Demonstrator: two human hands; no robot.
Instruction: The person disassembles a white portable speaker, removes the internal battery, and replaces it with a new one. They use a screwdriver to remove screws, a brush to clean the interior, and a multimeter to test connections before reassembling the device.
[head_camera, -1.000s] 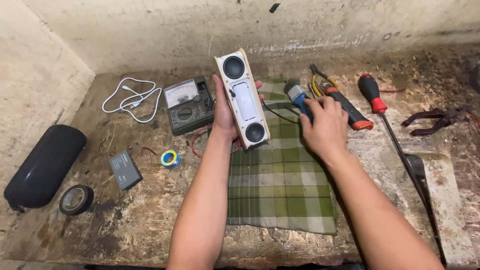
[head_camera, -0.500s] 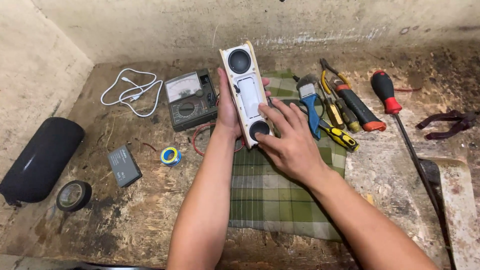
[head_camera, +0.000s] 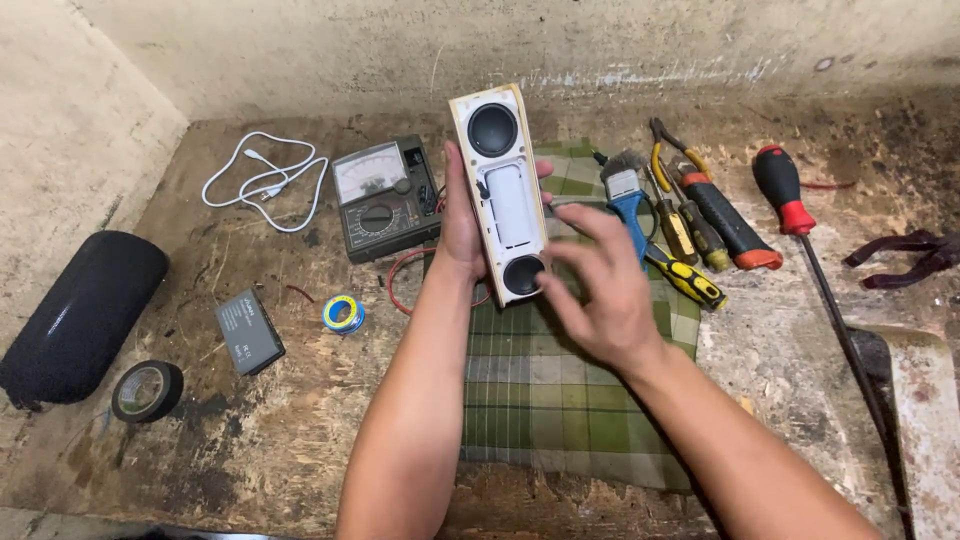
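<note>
Two hands work: left hand (head_camera: 462, 225) grasps the speaker (head_camera: 500, 190) upright; right hand (head_camera: 598, 295), fingers released, should approach slowly.

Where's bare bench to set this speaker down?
Bare wood lies near the front edge, between the tape roll and the cloth, and right of the cloth before the screwdriver. The cloth's near half is free too. Crowded: tools behind the right hand, and around the meter.
</note>
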